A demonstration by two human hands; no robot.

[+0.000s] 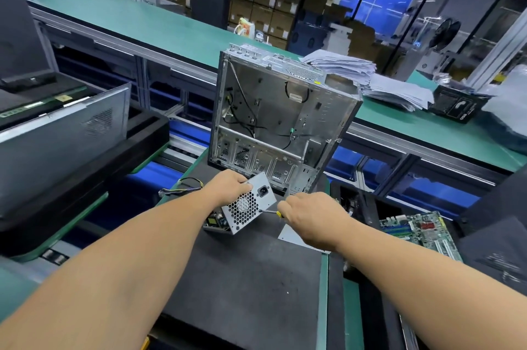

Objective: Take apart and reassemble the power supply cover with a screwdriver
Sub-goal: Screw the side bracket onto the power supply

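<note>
While the left hand (228, 185) curls its fingers over the top edge of the power supply (247, 207) and grips it tilted on the dark mat of the counter (251, 287), the right hand (310, 214) is closed around the yellow-handled screwdriver (274, 212), whose thin shaft runs leftward so that its tip meets the perforated rear face of the unit near the lower right of the honeycomb fan grille. The power supply is a small grey metal box with a black mains socket on the same face as the grille; its left side is open, showing a circuit board and components inside, and a bundle of coloured wires (182, 187) trails off behind the left wrist. Just under the right hand a flat pale metal sheet (291, 237) lies on the mat, partly hidden by the wrist; I cannot tell whether it is the cover. Directly behind the power supply stands an empty computer chassis (279, 118), upright with its open side facing the viewer and a few black cables hanging inside. To the right, below the counter's edge, a green motherboard (419, 231) lies flat. To the left sits another grey case panel (62, 135) resting on black foam. Beyond the chassis runs a long green conveyor bench (142, 24), carrying a heap of white papers (370, 78) and a black box (456, 105) at its right.
</note>
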